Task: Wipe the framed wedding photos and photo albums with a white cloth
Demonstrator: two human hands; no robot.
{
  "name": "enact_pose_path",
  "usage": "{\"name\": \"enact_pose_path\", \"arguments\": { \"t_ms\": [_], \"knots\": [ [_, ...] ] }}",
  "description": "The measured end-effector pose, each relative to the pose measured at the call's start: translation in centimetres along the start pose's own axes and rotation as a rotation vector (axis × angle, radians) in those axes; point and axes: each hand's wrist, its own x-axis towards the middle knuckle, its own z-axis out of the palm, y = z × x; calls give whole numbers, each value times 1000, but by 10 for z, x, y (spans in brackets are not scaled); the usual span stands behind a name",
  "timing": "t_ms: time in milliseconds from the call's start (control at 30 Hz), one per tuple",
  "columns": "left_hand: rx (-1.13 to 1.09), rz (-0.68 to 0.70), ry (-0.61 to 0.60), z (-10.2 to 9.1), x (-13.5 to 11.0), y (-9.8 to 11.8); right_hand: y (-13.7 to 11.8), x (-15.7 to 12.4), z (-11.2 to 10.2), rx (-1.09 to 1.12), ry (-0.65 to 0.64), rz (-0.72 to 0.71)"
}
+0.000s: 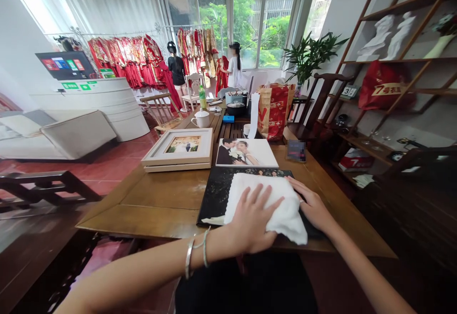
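Observation:
A white cloth (291, 216) lies spread over a dark photo panel (215, 195) near the table's front edge. My left hand (253, 216) rests flat on the cloth with its fingers spread. At the panel's right side is my right hand (310, 202), its fingers stretched out along the cloth's edge; its fingertips touch the panel's upper right part. Most of the panel's picture is hidden under the cloth. Just beyond it lies a white-edged wedding photo (262, 151). To the left, a light picture frame (157, 154) sits stacked on another.
The wooden table (153, 209) also bears a white lidded mug (202, 118), a green-labelled bottle (202, 97), a red and tan paper bag (274, 112) and a small dark display (295, 151). Shelves (403, 62) line the right. Two people stand by racks of red garments (124, 62).

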Motion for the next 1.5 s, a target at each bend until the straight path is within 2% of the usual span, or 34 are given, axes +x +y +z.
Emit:
{"name": "enact_pose_path", "arguments": {
  "t_ms": [133, 233, 333, 433, 533, 633, 833, 967, 1067, 1233, 1500],
  "knots": [
    [66, -166, 50, 7, 30, 0, 2, 0, 1, 9, 14, 2],
    [121, -228, 62, 9, 37, 12, 4, 0, 1, 41, 12, -6],
    [174, -201, 12, 6, 25, 35, 6, 0, 0, 58, 5, -20],
    [223, -103, -25, 1, 1, 59, 8, 1, -1, 69, -13, -42],
    [227, -14, -30, -4, -15, 71, 9, 2, -1, 64, -4, -48],
    [177, 12, -70, -9, -12, 60, 10, 2, -1, 76, -2, -53],
    [160, 35, -161, -18, 32, 4, 8, -1, 0, 24, 6, -6],
    [198, -19, -101, -11, 58, -26, 6, 0, 2, -40, 43, 7],
    [216, -27, -31, -6, 69, -37, 4, 1, 3, -51, 44, 21],
    [208, 21, -28, -5, 61, -33, 5, 2, 3, -42, 54, 6],
    [151, 82, -121, -13, 8, 5, 4, 2, -4, -3, 23, -12]
  ]
}}
